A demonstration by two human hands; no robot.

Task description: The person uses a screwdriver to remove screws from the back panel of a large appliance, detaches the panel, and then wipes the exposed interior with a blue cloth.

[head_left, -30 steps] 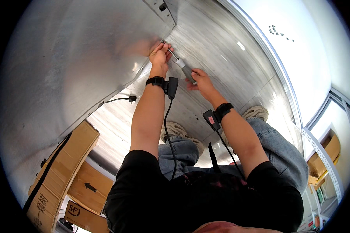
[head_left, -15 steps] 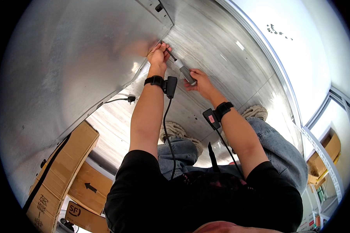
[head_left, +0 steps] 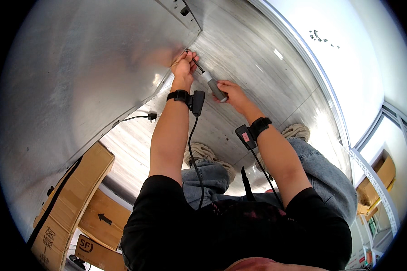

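A screwdriver (head_left: 214,85) with a grey handle and a thin dark shaft slants between my two hands. Its shaft runs up and left toward the lower edge of a large metal panel (head_left: 90,58). My right hand (head_left: 230,93) is closed around the handle, thumb along its side. By the panel's edge, my left hand (head_left: 183,65) curls its fingers about the front end of the shaft. The tip and whatever it meets are too small to make out. Each wrist carries a black strap with a cabled black box.
A black power plug (head_left: 152,117) on a cable lies on the wood-look floor (head_left: 253,54) beside the panel. Cardboard boxes (head_left: 81,185) stand at the lower left. A white wall with a metal rail curves along the right, with shelving and another carton (head_left: 379,180) beyond.
My right hand's fingers have shifted on the screwdriver handle and wrap it more closely. The handle has moved slightly left and down. My left hand stays at the panel's edge.
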